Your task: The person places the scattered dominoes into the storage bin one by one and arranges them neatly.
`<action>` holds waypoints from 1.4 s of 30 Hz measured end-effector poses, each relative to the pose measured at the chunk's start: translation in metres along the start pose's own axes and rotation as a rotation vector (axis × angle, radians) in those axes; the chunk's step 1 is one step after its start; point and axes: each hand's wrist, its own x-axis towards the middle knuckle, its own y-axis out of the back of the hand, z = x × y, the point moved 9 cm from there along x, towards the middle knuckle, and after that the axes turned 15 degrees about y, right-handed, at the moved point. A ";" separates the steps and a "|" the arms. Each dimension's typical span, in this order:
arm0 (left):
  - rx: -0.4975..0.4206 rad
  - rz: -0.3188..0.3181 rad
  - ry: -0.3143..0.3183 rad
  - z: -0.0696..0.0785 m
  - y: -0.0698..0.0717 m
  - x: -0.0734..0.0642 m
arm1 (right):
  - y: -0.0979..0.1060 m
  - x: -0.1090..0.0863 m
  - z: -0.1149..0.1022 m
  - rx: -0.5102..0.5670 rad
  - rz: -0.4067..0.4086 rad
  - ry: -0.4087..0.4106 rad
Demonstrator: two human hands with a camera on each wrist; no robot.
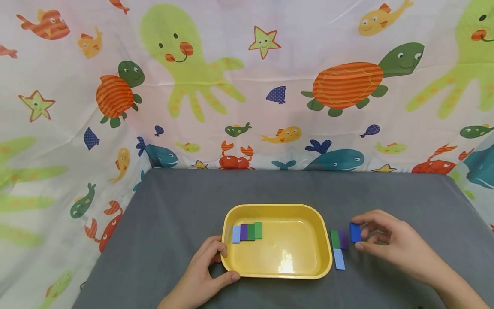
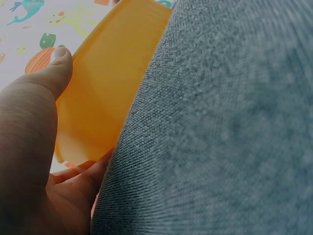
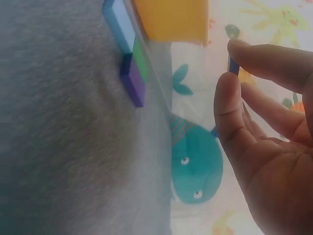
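A yellow plastic tray (image 1: 278, 257) stands on the grey cloth. My left hand (image 1: 204, 270) grips its front left corner, thumb at the front rim and fingers at the left side. In the left wrist view the thumb (image 2: 61, 71) lies against the tray's yellow wall (image 2: 107, 73). Between thumb and fingertip, my right hand (image 1: 390, 238) pinches a dark blue tile (image 1: 355, 233) over the cloth, right of the tray. Close by lie a green tile (image 1: 335, 239), a purple tile (image 1: 343, 240) and a light blue tile (image 1: 339, 259). The right wrist view shows the pinched blue tile (image 3: 234, 66) edge-on.
Inside the tray, a row of tiles sits at the upper left: light blue (image 1: 236, 234), purple (image 1: 244, 232) and two greens. Grey cloth (image 1: 185, 197) covers the table. Behind and at the sides hangs a white curtain (image 1: 231, 25) printed with sea animals.
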 end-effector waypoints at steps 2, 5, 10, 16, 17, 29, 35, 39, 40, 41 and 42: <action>-0.005 -0.009 -0.003 0.000 -0.001 0.001 | 0.000 0.004 -0.004 -0.008 -0.006 0.005; -0.022 -0.029 0.018 0.000 -0.003 0.002 | -0.002 0.011 -0.010 -0.017 -0.020 0.004; -0.033 -0.037 0.054 -0.002 -0.002 0.001 | -0.005 0.024 -0.021 0.005 -0.048 0.010; -0.026 -0.026 0.023 0.001 0.001 0.001 | -0.011 0.040 -0.045 0.040 -0.047 0.131; -0.026 -0.028 0.033 0.000 0.001 0.002 | -0.013 0.043 -0.048 0.040 -0.048 0.144; -0.031 -0.040 0.079 -0.001 -0.002 0.001 | -0.030 0.071 -0.080 0.057 -0.072 0.232; -0.029 -0.039 0.074 -0.001 -0.002 0.001 | -0.041 0.085 -0.084 0.072 -0.094 0.248; -0.019 -0.038 0.080 -0.002 -0.002 0.001 | -0.046 0.092 -0.086 0.067 -0.107 0.250; -0.014 -0.038 0.085 -0.002 -0.001 0.002 | -0.047 0.094 -0.087 0.061 -0.108 0.249; -0.011 -0.037 0.090 -0.002 -0.001 0.002 | -0.047 0.095 -0.088 0.056 -0.110 0.249; -0.013 -0.037 0.097 -0.003 -0.001 0.002 | -0.048 0.097 -0.089 0.051 -0.111 0.249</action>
